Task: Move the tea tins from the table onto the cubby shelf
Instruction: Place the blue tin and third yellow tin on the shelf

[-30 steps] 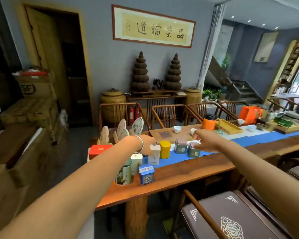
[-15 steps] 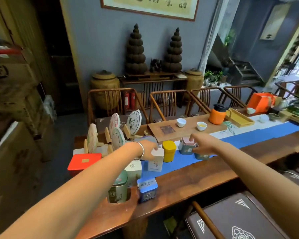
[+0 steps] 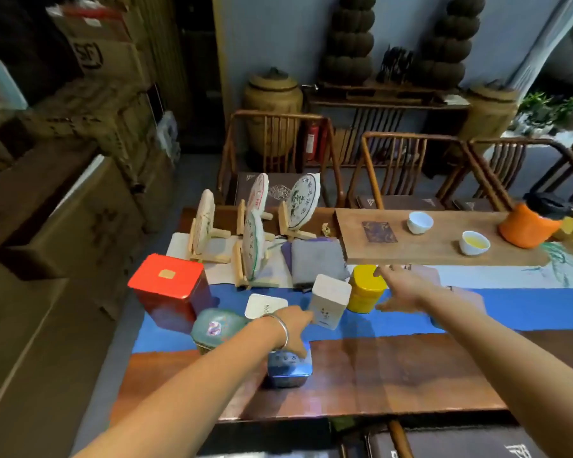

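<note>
Down at the table (image 3: pixel 377 385), the left hand (image 3: pixel 293 325) holds the tilted white tin (image 3: pixel 329 304) by its lower side, above the blue tin (image 3: pixel 289 366). Fingers spread and holding nothing, the right hand (image 3: pixel 407 289) touches the yellow tin (image 3: pixel 366 289), just right of the white tin; the red tin (image 3: pixel 171 290) stands well left.

I see a big red tin (image 3: pixel 169 289), a green tin (image 3: pixel 217 327), two white tins (image 3: pixel 329 300), a yellow tin (image 3: pixel 366 289) and a small blue tin (image 3: pixel 290 366), all upright on the table (image 3: pixel 411 375).
</note>
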{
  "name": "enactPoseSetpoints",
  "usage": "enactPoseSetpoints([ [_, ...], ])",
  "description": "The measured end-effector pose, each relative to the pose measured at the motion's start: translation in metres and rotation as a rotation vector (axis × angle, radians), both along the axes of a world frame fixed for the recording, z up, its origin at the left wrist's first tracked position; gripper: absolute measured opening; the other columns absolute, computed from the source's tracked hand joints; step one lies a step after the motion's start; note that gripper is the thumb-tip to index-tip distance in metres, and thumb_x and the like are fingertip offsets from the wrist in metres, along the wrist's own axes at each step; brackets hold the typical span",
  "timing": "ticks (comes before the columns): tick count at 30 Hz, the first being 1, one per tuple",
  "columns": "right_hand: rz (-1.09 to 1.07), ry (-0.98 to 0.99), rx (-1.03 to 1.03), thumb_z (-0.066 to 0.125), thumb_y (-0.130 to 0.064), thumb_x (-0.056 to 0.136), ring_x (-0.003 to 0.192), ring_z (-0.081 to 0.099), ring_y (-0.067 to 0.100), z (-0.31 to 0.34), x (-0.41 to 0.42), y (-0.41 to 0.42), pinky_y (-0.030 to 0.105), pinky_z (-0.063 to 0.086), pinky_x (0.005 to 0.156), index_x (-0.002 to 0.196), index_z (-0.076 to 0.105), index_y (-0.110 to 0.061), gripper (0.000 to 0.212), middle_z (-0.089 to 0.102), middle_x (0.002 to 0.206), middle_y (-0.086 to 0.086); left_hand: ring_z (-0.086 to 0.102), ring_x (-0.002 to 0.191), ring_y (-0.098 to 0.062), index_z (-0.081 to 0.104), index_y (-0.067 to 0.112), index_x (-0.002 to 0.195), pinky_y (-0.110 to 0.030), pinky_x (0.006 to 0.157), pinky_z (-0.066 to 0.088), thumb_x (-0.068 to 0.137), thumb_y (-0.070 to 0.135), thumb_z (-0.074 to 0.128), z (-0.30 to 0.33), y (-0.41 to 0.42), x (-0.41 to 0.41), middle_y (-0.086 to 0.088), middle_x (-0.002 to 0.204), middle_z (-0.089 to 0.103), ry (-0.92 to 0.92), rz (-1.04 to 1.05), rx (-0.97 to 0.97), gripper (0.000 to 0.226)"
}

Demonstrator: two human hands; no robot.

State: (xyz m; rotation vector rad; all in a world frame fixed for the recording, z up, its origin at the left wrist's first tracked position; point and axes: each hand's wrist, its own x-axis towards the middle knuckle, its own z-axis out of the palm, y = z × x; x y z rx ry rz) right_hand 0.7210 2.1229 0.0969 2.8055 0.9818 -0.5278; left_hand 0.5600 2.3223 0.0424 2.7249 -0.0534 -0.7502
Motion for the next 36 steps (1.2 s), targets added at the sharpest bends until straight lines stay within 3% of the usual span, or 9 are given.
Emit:
enactPoseSetpoints([
  [5, 0.080, 0.052, 0.003, 0.081, -0.047, 0.064, 0.125, 0.041, 0.033, -0.039, 0.050, 0.014, 0.038, 0.041, 0.098, 0.138, 0.030, -0.011, 0.097, 0.039, 0.138, 0.017, 0.046, 0.118, -0.032, 0.036, 0.012, 0.138, -0.037, 0.098, 0.041, 0.069, 0.032, 0.079, -0.036, -0.007, -0.002, -0.016, 0.129, 0.045, 0.058, 0.132, -0.069, 0.085],
  [11, 0.172, 0.033, -0.068, 0.083, -0.049, 0.058, 0.123, 0.040, 0.033, -0.073, 0.086, 0.023, 0.040, 0.044, 0.095, 0.140, 0.026, -0.014, 0.107, 0.038, 0.135, 0.016, 0.054, 0.102, -0.034, 0.044, 0.012, 0.118, -0.035, 0.083, 0.044, 0.067, 0.034, 0.077, -0.063, -0.016, -0.010, -0.015, 0.114, 0.053, 0.093, 0.149, 0.006, 0.065],
  [16, 0.179, 0.105, -0.032, 0.082, -0.033, 0.059, 0.113, 0.049, 0.037, -0.092, 0.096, 0.022, 0.042, 0.048, 0.087, 0.132, 0.028, -0.013, 0.093, 0.042, 0.125, 0.018, 0.052, 0.102, -0.027, 0.046, 0.017, 0.115, -0.033, 0.083, 0.044, 0.062, 0.040, 0.078, -0.075, -0.010, -0.015, -0.007, 0.112, 0.051, 0.079, 0.218, -0.038, 0.066],
  [22, 0.207, 0.156, 0.004, 0.082, -0.037, 0.055, 0.109, 0.049, 0.036, -0.100, 0.105, 0.020, 0.040, 0.048, 0.084, 0.131, 0.027, -0.014, 0.096, 0.043, 0.123, 0.016, 0.050, 0.102, -0.023, 0.043, 0.022, 0.118, -0.034, 0.086, 0.045, 0.057, 0.041, 0.080, -0.082, -0.009, -0.019, -0.003, 0.114, 0.048, 0.051, 0.259, -0.066, 0.073],
  [32, 0.192, 0.117, 0.013, 0.082, -0.039, 0.056, 0.102, 0.049, 0.035, -0.108, 0.098, 0.019, 0.036, 0.044, 0.074, 0.128, 0.028, -0.013, 0.094, 0.044, 0.117, 0.017, 0.047, 0.102, -0.020, 0.037, 0.025, 0.117, -0.035, 0.089, 0.046, 0.052, 0.059, 0.077, -0.095, -0.010, -0.045, 0.000, 0.113, 0.048, -0.062, 0.402, -0.050, 0.083],
  [36, 0.150, 0.121, -0.006, 0.082, -0.043, 0.056, 0.091, 0.045, 0.028, -0.107, 0.082, 0.008, 0.034, 0.040, 0.069, 0.123, 0.026, -0.017, 0.091, 0.043, 0.111, 0.012, 0.046, 0.104, -0.022, 0.037, 0.021, 0.116, -0.033, 0.087, 0.047, 0.054, 0.048, 0.077, -0.101, -0.011, -0.068, -0.002, 0.113, 0.047, -0.095, 0.487, -0.055, 0.079],
])
